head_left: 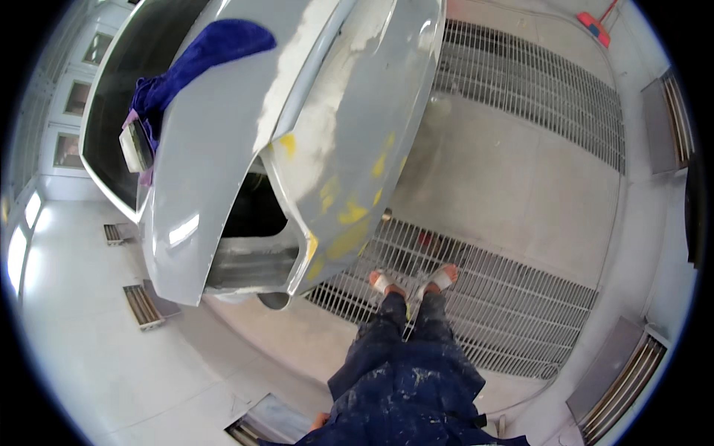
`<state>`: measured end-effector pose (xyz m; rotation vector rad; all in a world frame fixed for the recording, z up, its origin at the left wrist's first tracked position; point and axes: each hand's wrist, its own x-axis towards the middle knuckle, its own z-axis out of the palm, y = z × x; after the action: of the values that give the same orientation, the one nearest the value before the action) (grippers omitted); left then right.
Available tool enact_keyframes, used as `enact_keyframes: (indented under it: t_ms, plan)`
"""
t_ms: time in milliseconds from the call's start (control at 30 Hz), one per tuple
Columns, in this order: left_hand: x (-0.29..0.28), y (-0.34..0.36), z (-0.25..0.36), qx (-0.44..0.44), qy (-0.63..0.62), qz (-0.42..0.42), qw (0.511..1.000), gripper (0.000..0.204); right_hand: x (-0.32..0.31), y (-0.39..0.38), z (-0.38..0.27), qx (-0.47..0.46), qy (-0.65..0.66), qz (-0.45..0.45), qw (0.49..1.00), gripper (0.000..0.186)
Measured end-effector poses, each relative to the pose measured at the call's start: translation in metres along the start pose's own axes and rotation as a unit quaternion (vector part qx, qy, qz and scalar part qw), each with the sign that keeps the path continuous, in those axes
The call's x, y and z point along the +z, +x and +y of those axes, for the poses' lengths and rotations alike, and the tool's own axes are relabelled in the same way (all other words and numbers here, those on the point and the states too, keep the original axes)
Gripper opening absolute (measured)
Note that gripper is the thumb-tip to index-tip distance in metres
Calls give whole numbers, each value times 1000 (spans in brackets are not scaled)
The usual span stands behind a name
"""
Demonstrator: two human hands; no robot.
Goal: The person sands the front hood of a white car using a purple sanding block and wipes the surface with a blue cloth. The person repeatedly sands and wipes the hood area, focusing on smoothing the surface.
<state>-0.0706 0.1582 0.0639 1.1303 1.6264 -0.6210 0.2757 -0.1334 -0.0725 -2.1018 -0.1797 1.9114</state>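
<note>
A grey car body [204, 123] stands in front of me to the left, with pale sanded patches and yellow smears on its side panel [357, 160]. At its near corner is a dark opening [256, 208] with bare edges. A dark blue cloth [212, 56] is draped over the body beside the dark glass. Next to the cloth's lower end is a whitish block-shaped thing [136, 147] with purple material around it. Of my left hand [320, 421], only a small part shows at the lower edge beside my dark blue clothes, its fingers hidden. My right hand is out of view.
Metal floor grates [506, 297] lie under my feet and farther off [535, 82]. Lamp units are fixed low on the walls at the left [143, 306] and right [625, 383]. A red broom [595, 30] leans at the far right. Small windows [78, 98] line the left wall.
</note>
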Motion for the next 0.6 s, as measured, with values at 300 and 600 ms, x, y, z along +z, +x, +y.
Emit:
enact_keyframes:
  t_ms: [300,600]
  plan:
    - [-96,39,75,142,109,-194,965,35,-103,42,-96,-247,-399,-68,881,18]
    - [-198,-120,358,744,82,59,661,18,-139,-150,-601,-828,-131,368,402,53]
